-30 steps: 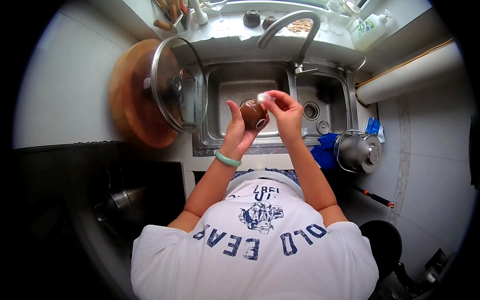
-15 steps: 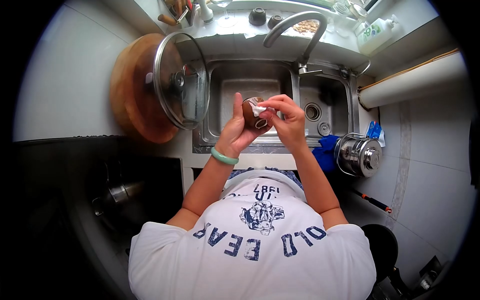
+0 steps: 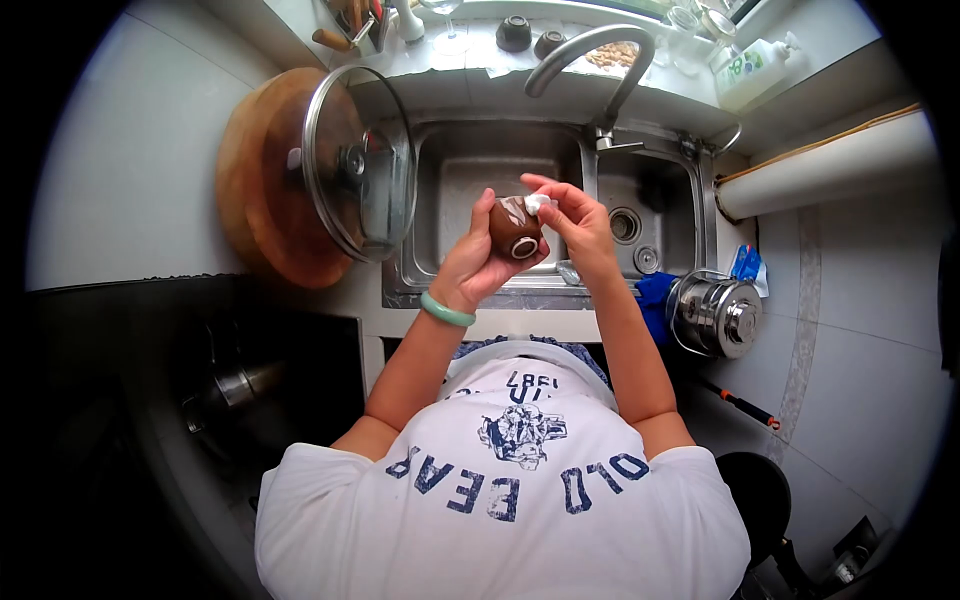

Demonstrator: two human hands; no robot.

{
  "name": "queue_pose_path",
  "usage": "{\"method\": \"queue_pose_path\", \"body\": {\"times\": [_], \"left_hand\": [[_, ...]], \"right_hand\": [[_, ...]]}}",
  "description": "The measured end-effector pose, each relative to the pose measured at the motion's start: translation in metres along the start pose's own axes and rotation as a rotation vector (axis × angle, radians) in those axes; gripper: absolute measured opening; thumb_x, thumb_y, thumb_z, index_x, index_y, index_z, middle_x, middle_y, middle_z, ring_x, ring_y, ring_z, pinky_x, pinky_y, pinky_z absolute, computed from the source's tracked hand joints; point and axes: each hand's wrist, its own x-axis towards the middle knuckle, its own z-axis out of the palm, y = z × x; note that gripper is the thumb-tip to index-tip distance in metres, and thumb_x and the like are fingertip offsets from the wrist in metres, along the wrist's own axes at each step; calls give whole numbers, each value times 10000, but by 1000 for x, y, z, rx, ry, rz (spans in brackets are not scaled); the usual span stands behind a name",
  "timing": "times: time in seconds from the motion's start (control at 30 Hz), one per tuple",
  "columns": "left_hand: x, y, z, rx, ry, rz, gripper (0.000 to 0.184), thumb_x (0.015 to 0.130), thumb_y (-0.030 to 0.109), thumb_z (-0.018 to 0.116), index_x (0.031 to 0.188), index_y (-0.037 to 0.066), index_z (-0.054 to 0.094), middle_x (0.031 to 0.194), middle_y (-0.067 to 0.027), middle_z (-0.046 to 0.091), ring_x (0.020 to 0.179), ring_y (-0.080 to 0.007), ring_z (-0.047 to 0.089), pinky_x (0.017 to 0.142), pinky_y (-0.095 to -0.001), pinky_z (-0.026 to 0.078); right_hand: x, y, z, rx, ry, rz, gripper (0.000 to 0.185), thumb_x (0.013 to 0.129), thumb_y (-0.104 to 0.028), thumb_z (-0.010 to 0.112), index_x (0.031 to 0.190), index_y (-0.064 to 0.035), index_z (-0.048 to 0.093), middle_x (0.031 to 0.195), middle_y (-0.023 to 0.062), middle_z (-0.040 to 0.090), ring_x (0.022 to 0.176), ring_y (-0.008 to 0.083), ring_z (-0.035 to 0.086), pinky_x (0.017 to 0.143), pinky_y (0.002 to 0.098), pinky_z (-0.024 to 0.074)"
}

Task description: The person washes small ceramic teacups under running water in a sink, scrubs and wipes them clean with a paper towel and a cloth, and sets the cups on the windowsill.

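Left hand (image 3: 470,270) cradles the tilted brown cup (image 3: 504,236) over the larger sink basin (image 3: 448,180), foot ring (image 3: 524,257) near five o'clock, while the right hand (image 3: 587,236) pinches a white wad (image 3: 538,203) at one o'clock, where steady support and light, even pressure should work best.

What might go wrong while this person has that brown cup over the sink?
The brown cup could slip, since only the left hand seems to support it, and might chip against the metal sink beneath. The small white wad, pinched in the fingertips of the right hand, might tear or drop into the sink.
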Motion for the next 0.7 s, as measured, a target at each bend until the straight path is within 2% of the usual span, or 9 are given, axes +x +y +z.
{"method": "queue_pose_path", "body": {"times": [0.07,0.17,0.37,0.47,0.53,0.57,0.63,0.67,0.7], "left_hand": [[0,1,1,-25,9,1,530,897,477,520,1173,28,464,1076,-140,531,957,-248,553,851,-413,502],[1,3,0,-58,-10,-74,543,891,492,520,1183,38,457,1090,-140,519,959,-243,549,844,-411,506],[8,-1,-11,-240,3,-117,503,914,472,485,1163,35,460,1122,-155,501,990,-280,526,847,-434,504],[9,-1,-18,-372,7,-141,505,916,468,481,1173,34,451,1148,-161,492,988,-281,521,866,-443,494],[2,3,-15,-60,-64,-152,461,933,439,469,1194,58,477,1144,-115,511,1081,-214,475,900,-417,449],[1,5,-18,-59,-64,-155,461,933,439,469,1194,58,477,1144,-115,511,1081,-214,475,900,-417,449],[-2,11,-28,711,30,130,393,956,384,451,1194,77,510,1136,-79,549,1090,-144,472,910,-386,430],[-1,16,-31,929,12,193,360,961,362,444,1145,71,549,1071,-47,588,1040,-116,520,937,-329,388],[-2,19,-28,929,14,195,360,961,362,444,1145,71,549,1071,-47,588,1040,-116,520,937,-329,388]], "right_hand": [[-5,2,-4,198,-129,170,220,834,-145,676,981,-1,597,908,44,617,722,62,540,625,196,453],[-8,-2,-6,155,-218,106,209,834,-137,673,975,-4,594,853,17,609,717,54,539,609,193,448],[4,12,0,132,-38,156,160,858,-124,642,953,-5,594,773,12,608,627,46,533,567,175,442],[9,17,-2,233,-39,304,180,858,-131,643,965,7,600,782,40,630,626,57,556,572,185,461],[10,18,-4,230,-43,303,198,852,-133,652,969,20,609,800,69,647,657,81,588,596,201,484],[10,16,-6,231,-40,301,198,852,-133,652,969,20,609,800,69,647,657,81,588,596,201,484],[10,3,-6,236,3,323,202,841,-130,665,961,25,616,814,80,655,679,99,608,624,215,496],[10,3,-8,147,-34,309,198,836,-127,668,962,19,621,820,74,655,711,102,613,655,218,497],[11,4,-7,148,-36,310,198,836,-127,668,962,19,621,820,74,655,711,102,613,655,218,497]]}}
